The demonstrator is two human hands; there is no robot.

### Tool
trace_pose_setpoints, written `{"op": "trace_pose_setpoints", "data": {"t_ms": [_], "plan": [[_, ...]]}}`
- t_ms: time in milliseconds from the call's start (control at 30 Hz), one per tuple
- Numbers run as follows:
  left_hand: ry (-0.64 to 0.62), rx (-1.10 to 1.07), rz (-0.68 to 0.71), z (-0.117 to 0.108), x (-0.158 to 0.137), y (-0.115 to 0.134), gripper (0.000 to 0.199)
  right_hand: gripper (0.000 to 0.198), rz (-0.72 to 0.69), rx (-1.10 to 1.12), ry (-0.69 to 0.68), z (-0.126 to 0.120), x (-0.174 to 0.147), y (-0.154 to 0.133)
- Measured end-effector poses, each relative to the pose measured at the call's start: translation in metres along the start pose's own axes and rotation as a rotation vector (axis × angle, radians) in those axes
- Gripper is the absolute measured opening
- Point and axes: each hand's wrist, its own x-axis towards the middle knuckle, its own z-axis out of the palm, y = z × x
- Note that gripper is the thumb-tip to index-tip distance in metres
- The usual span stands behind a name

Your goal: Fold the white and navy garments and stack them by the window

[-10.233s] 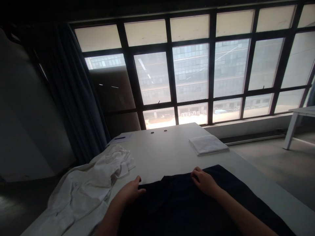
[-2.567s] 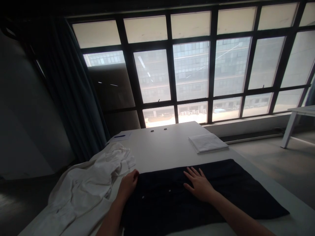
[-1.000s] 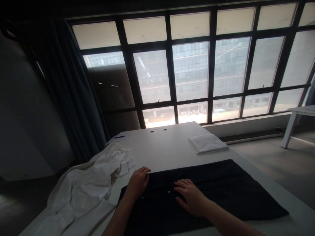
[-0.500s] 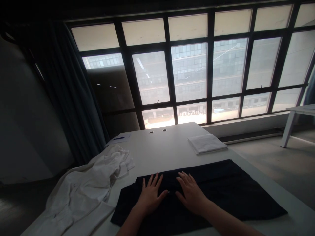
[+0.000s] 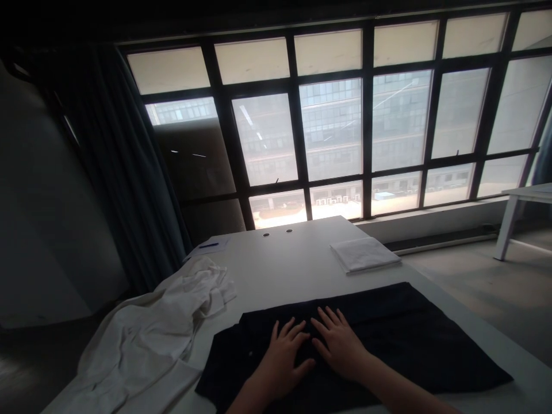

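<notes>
A dark, nearly black cloth garment (image 5: 414, 339) lies spread and folded flat across the near part of the white table (image 5: 276, 264). My left hand (image 5: 284, 356) rests palm down on it, fingers spread, left of the middle. Close beside it, my right hand (image 5: 338, 342) also lies flat on the dark cloth with fingers stretched out. Both hands are open and grasp nothing. A small pale spot, perhaps a button, shows on the cloth left of my left hand. The cloth's near edge is partly hidden by my forearms.
A crumpled white garment (image 5: 150, 333) drapes over the table's left side. One folded white cloth (image 5: 364, 254) lies at the far right. Paper with a blue pen (image 5: 209, 245) sits at the far left. Beyond are windows, a dark curtain (image 5: 125, 172) and another white table (image 5: 509, 224).
My left hand has slid to the right and slightly nearer over the dark cloth, closer to my right hand, uncovering the pale spot. My right hand has barely moved.
</notes>
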Motion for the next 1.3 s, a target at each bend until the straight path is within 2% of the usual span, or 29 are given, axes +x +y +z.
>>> {"op": "trace_pose_setpoints", "data": {"t_ms": [100,233,367,567,667,767,1067,1200,1300], "plan": [[0.013,0.036,0.016,-0.001,0.000,0.003,0.045,0.059,-0.004,-0.003,0.006,0.001,0.000,0.000],[0.098,0.054,0.110,0.010,0.000,0.023,0.034,0.056,-0.007,0.001,-0.007,0.001,0.000,0.001],[0.189,-0.021,0.060,0.025,0.004,0.036,0.032,0.052,-0.020,-0.004,-0.012,0.003,0.002,0.004],[0.230,-0.053,0.010,0.019,0.007,0.020,0.023,0.042,-0.024,-0.016,0.082,0.000,-0.001,-0.001],[0.196,-0.034,0.033,0.016,0.006,0.015,0.012,0.025,-0.031,-0.045,0.155,-0.007,-0.004,-0.009],[0.151,-0.044,0.035,0.017,0.005,0.015,0.006,0.015,-0.076,-0.076,0.150,-0.012,-0.006,-0.013],[0.084,-0.036,-0.044,0.019,0.007,0.014,0.009,0.019,-0.126,-0.114,0.047,-0.011,-0.001,-0.005],[0.111,-0.014,-0.023,0.016,0.006,0.017,0.008,0.022,-0.121,-0.156,0.027,-0.022,-0.003,-0.004],[0.120,-0.021,-0.041,0.015,0.007,0.019,0.007,0.034,-0.078,-0.123,-0.008,-0.037,-0.006,0.000]]}}
